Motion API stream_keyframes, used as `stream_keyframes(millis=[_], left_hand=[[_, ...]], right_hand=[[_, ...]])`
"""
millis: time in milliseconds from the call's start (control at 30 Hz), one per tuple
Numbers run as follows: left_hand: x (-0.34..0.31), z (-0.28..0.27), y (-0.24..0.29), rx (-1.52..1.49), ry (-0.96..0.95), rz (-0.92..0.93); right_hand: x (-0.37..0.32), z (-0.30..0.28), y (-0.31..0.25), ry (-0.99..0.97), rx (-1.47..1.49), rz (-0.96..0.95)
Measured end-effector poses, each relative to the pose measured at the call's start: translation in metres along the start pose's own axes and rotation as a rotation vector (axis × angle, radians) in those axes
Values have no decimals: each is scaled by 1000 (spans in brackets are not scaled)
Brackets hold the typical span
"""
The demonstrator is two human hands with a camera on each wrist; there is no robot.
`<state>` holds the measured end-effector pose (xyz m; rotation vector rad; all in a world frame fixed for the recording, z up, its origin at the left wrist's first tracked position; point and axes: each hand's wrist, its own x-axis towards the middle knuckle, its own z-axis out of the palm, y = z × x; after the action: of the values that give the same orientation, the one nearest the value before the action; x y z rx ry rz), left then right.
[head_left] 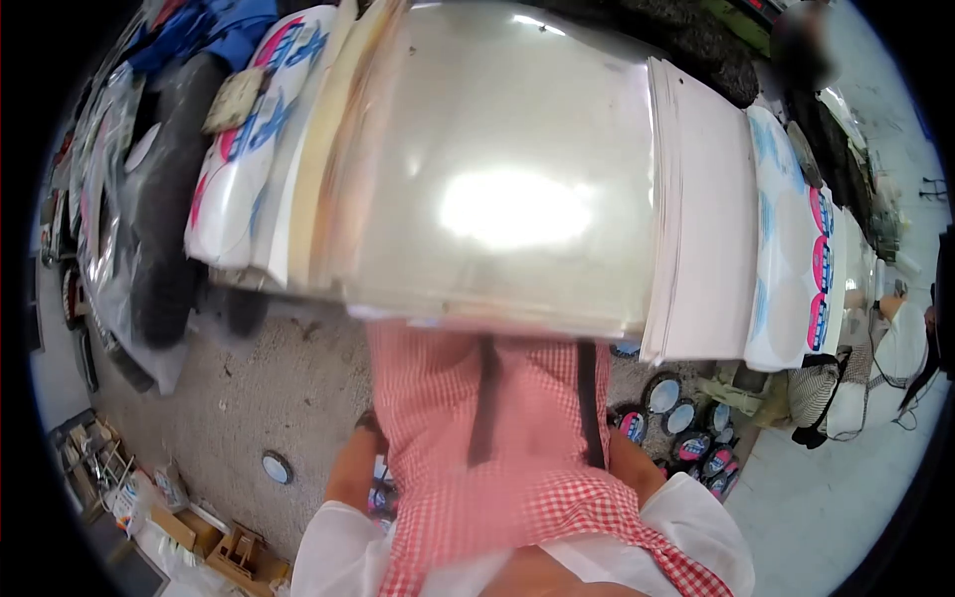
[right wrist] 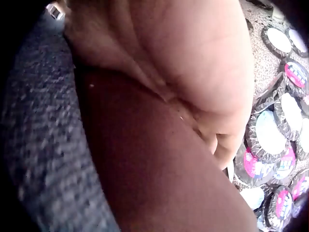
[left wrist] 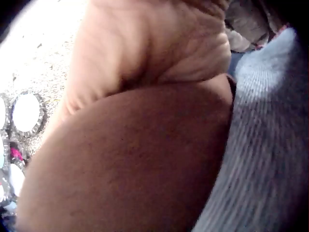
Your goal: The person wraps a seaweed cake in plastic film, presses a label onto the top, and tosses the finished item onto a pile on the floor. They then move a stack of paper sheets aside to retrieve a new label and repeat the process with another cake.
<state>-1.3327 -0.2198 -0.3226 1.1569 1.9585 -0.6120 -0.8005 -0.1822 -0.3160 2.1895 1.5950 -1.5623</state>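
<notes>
In the head view both arms reach down beside the red checked apron, and the hands are hidden behind it. In the left wrist view, the palm of my left hand lies against a smooth brown surface, its fingers out of sight. My right hand rests along a similar brown surface, with bent fingers showing partly behind its edge. I cannot tell what this brown thing is. Grey-blue knit fabric borders it in the left wrist view, and dark knit fabric in the right.
A shiny metal sheet covers the worktop, between stacks of pale sheets and printed plastic film. Several black-rimmed round discs lie on the speckled floor. Cardboard boxes stand lower left, a seated person far right.
</notes>
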Motion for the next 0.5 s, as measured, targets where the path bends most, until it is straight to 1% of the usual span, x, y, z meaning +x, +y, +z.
stream_keyframes(millis=[267, 367, 500], left_hand=[[67, -50, 30, -17, -64, -64], [71, -68, 39, -30, -101, -106], [66, -81, 41, -28, -134, -130]], right_hand=[[45, -14, -14, 24, 52, 145], [49, -24, -25, -10, 66, 192], [40, -39, -29, -26, 66, 188]])
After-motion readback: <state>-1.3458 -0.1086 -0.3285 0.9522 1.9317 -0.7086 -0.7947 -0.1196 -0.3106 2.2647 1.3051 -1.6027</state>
